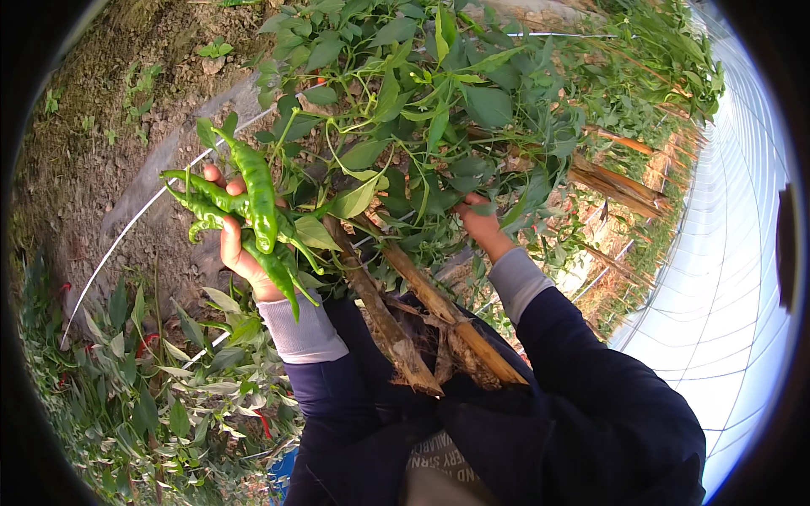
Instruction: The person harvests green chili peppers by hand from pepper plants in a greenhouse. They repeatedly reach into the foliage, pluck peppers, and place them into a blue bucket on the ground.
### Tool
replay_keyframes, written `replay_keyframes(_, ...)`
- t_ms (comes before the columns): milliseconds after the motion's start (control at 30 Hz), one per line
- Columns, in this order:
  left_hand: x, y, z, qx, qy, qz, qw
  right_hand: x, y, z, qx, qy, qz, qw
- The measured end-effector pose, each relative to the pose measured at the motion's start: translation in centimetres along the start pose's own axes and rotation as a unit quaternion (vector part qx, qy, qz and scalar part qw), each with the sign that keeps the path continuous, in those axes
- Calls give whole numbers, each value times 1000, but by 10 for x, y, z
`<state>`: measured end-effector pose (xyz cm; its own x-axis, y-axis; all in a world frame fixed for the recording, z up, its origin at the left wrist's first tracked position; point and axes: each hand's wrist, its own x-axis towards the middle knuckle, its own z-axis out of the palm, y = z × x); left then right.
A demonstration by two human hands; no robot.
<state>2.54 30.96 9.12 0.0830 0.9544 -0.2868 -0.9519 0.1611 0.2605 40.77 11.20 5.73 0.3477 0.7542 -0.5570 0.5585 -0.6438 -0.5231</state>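
Observation:
Several long green chili peppers (258,190) lie bunched in my left hand (243,259), with the thumb over them and fingertips showing behind. Their curled stems and tips stick out on both sides. My right hand (478,218) reaches into the leaves of a pepper plant (405,120) on the right. Leaves cover its fingertips, so whether they grip anything is hidden. Between my two forearms stand rough wooden stakes (430,297), close in front of my body.
White cords (136,218) run along the row. Bare soil (145,95) with small weeds lies at upper left. More pepper plants (158,379), some with red peppers (147,343), fill the lower left. Further wooden stakes (617,183) and a translucent greenhouse wall (721,303) are on the right.

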Motion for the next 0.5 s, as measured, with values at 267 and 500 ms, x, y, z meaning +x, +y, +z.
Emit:
replay_keyframes(267,-2,-2,-8,-34,-15,-9,999,-13,-42,-38,13,-263,108,959)
replay_keyframes(500,-2,-2,-5,-7,-10,-11,1000,-45,-61,-73,78,-278,139,947)
